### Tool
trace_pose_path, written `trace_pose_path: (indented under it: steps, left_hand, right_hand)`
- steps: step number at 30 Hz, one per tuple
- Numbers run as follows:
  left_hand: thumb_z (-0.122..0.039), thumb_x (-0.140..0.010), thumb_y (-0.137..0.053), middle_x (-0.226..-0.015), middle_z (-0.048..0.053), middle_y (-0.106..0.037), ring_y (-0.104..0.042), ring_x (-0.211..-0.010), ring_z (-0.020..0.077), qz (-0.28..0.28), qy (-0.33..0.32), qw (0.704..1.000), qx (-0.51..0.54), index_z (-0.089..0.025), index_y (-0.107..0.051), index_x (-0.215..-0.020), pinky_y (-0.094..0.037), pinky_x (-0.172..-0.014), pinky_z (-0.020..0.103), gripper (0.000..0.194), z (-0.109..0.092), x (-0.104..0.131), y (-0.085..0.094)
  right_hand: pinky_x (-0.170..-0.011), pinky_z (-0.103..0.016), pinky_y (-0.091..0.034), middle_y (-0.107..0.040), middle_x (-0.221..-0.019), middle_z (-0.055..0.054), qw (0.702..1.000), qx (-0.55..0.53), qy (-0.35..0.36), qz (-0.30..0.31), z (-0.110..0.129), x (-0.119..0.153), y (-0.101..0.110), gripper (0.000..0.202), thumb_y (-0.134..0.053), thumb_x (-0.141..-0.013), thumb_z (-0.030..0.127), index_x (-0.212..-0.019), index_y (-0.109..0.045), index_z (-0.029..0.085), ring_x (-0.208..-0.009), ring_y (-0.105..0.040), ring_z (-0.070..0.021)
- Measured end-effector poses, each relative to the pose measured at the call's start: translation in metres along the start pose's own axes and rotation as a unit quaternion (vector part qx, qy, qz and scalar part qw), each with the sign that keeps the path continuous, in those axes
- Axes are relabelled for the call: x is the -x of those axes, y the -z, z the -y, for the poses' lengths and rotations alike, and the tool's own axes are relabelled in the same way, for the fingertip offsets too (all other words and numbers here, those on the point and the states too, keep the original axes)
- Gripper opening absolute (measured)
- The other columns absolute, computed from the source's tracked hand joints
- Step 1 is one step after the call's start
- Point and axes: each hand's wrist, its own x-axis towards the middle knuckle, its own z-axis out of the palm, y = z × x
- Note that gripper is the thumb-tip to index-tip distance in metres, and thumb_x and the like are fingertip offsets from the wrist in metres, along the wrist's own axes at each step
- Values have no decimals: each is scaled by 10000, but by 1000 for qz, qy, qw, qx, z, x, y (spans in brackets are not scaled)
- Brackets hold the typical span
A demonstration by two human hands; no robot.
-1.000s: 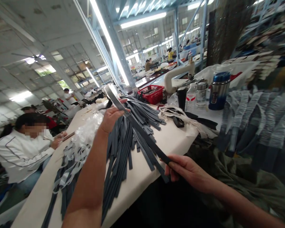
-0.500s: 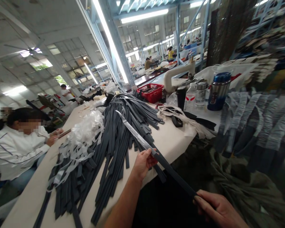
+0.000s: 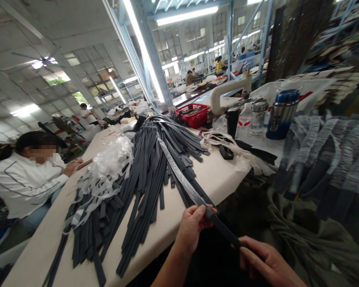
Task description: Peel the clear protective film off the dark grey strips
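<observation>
One long dark grey strap (image 3: 223, 228) runs between my two hands, its far part covered by a shiny silvery wrap (image 3: 182, 177). My left hand (image 3: 194, 223) pinches it near the end of the wrap, at the table's near edge. Lower right, my right hand (image 3: 263, 257) grips the strap's bare near end between thumb and fingers. The strap's far end lies over a large fanned bundle of dark grey straps (image 3: 143, 187) on the table. White translucent ribbons (image 3: 110, 159) are heaped on the bundle's left side.
A cream-covered table (image 3: 167, 223) carries the bundle. Wrapped straps (image 3: 323, 151) hang at right, above olive cloth (image 3: 314, 239). A red basket (image 3: 194, 115), a black cup (image 3: 232, 122) and a blue steel flask (image 3: 283, 115) stand behind. A person in white (image 3: 26, 183) sits at left.
My left hand has moved down and right along with the wrapped part, closer to my right hand. The right hand has shifted slightly up and left. The camera view has turned a little left.
</observation>
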Motion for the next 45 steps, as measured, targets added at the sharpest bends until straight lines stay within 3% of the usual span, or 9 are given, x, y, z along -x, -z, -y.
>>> trace_pose_path:
  steps: [4, 11, 15, 17, 24, 30, 34, 38, 45]
  left_hand:
    - [-494, -753, -751, -938, 158, -768, -683, -776, 197, 7, 24, 1000, 0, -108, -762, -936, -513, -687, 274, 427, 3, 1, 0]
    - [-502, -792, -707, -909, 163, -763, -693, -797, 247, 76, 21, 996, -35, -91, -769, -982, -525, -747, 340, 457, 24, 18, -24]
    - [-486, -806, -697, -874, 145, -762, -683, -787, 229, 49, -3, 998, -35, -90, -777, -964, -518, -769, 326, 434, 9, 22, -23]
    - [-470, -793, -712, -876, 142, -761, -674, -781, 207, 45, 6, 999, 5, -90, -782, -926, -522, -744, 298, 409, 0, 23, -20]
    - [-397, -827, -680, -913, 162, -756, -681, -791, 201, 100, 26, 991, 86, -71, -772, -930, -531, -730, 281, 354, -4, 29, -16]
    - [-426, -776, -716, -935, 146, -757, -699, -823, 218, 63, 57, 981, 176, -84, -742, -956, -529, -729, 279, 387, -2, 23, -12]
    - [-536, -870, -597, -1030, 188, -741, -722, -820, 234, 24, 58, 979, 193, -88, -632, -1142, -558, -719, 323, 526, -33, -1, 1]
    - [-397, -976, -472, -962, 172, -740, -728, -801, 200, -116, -26, 977, 180, -93, -610, -1052, -579, -700, 298, 342, -86, -39, 26]
    - [-247, -922, -596, -793, 21, -743, -647, -544, 79, -169, -139, 966, 138, -193, -629, -1150, -449, -471, 145, 237, -126, -48, 51]
  right_hand:
    - [-425, -233, -365, -556, -551, 14, 998, -4, -54, -17, -20, 17, -3, 682, -354, -856, 806, -850, -640, 186, -410, -493, -119]
    - [-463, -239, -460, -592, -578, 3, 993, 76, 57, -66, 36, -11, -5, 529, -385, -956, 630, -775, -630, 197, -457, -558, -138]
    - [-673, -287, -599, -746, -881, -60, 961, 155, 186, -130, 40, -15, 2, 305, -550, -941, 437, -1154, -657, 247, -729, -716, -212]
    - [-840, -323, -603, -724, -1148, -80, 926, 203, 282, -150, 36, -13, 7, 497, -677, -865, 326, -1345, -552, 301, -964, -719, -245]
    - [-1001, -403, -534, -648, -1331, -65, 812, 344, 451, -136, 52, -28, 24, 448, -612, -906, 166, -1308, -626, 363, -1216, -600, -251]
    - [-1018, -394, -509, -725, -1209, -59, 824, 272, 496, -28, 87, -35, 17, 383, -577, -955, 200, -1322, -608, 302, -1138, -658, -231]
    - [-952, -392, -531, -766, -1040, -49, 884, 161, 432, 71, 102, -10, 17, 297, -552, -966, 209, -1223, -658, 312, -952, -713, -225]
    - [-840, -388, -552, -761, -899, -58, 957, 97, 224, 158, 106, 17, 27, 246, -512, -982, 390, -994, -751, 330, -878, -704, -254]
    - [-787, -331, -537, -758, -854, -69, 981, -48, 70, 175, 63, 8, 13, 404, -514, -960, 532, -942, -761, 213, -818, -696, -228]
